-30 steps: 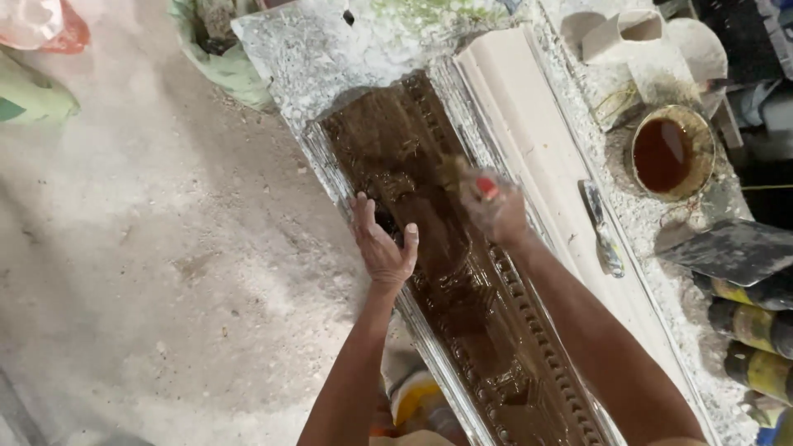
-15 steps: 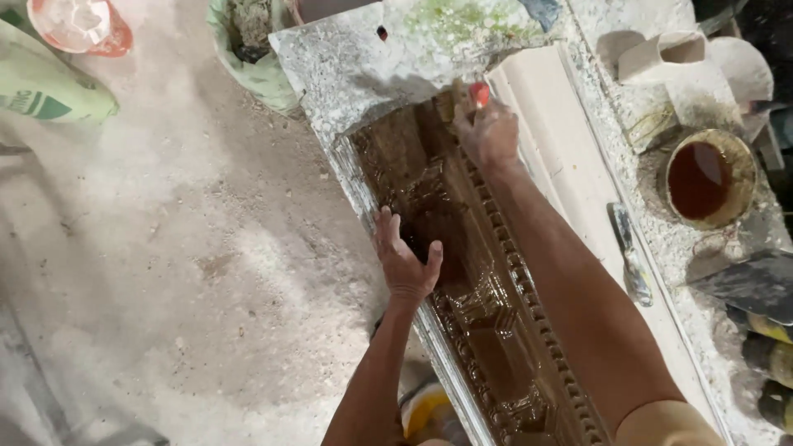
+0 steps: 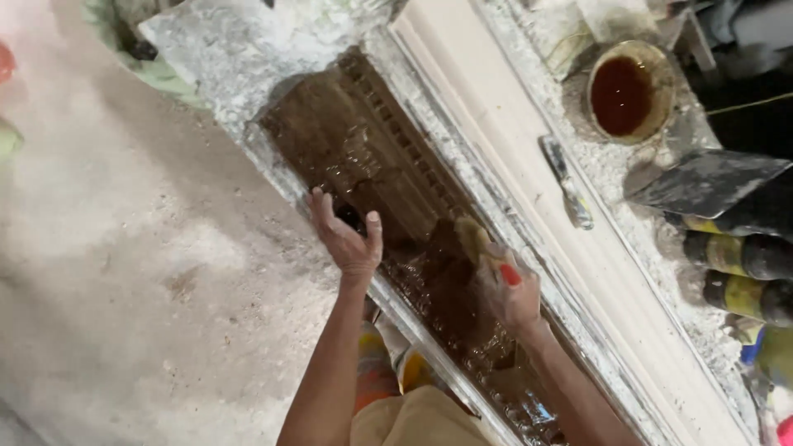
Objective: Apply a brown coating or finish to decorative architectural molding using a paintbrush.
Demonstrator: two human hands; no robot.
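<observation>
Your right hand (image 3: 512, 291) grips a red-handled brush (image 3: 487, 252), bristles down in the long brown mould (image 3: 388, 198) on the desk (image 3: 239, 49). Your left hand (image 3: 347, 239) rests open on its near rim. Work the carved recesses evenly; the tin of brown liquid (image 3: 625, 92) stands beyond.

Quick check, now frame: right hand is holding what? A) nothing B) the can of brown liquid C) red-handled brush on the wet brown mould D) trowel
C: the right hand grips a red-handled brush with its bristles on the wet brown mould; the trowel and can lie untouched.
</observation>
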